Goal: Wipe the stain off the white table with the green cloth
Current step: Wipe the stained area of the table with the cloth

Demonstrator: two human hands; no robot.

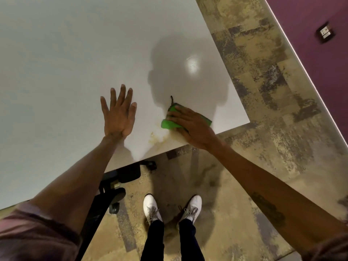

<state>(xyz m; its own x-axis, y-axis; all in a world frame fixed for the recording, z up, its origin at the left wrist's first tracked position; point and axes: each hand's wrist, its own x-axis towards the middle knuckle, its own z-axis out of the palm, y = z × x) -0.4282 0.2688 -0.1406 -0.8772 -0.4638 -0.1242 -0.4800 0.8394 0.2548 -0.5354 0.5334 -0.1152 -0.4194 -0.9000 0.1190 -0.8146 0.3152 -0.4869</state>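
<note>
The white table (75, 53) fills the upper left of the view. A brownish-yellow stain (160, 137) is smeared near its front edge. My right hand (190, 127) presses flat on the folded green cloth (168, 124), which lies on the table just above and to the right of the stain; a dark loop sticks out of the cloth's far end. My left hand (119, 113) rests flat on the table with fingers spread, to the left of the stain, holding nothing.
The table's right corner (248, 122) lies close to the cloth. A black office chair (113, 187) is tucked under the front edge. My white shoes (151, 208) stand on patterned carpet. A purple wall (320, 53) with a socket runs at the right.
</note>
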